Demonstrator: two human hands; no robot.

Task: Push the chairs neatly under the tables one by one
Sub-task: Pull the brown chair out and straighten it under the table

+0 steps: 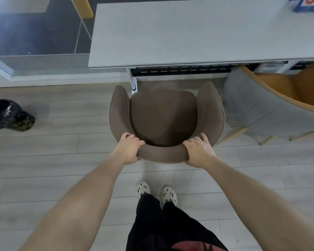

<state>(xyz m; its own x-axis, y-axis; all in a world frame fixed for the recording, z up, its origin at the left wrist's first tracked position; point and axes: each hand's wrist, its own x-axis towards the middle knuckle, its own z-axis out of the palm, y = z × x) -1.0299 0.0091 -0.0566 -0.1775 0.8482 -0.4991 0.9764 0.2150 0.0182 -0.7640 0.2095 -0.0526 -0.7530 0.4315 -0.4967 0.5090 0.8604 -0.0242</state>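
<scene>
Brown chair [163, 116] sits mid-frame, short of the table [179, 33] above; your left hand [129, 149] and right hand [198, 151] wrap its backrest symmetrically, so you push straight.

pale plank floor [43, 178], dark floor tiles [43, 29]

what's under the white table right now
Under the white table: a black rail, a white leg and part of the grey and orange chair. The tabletop hides anything farther back.
</scene>
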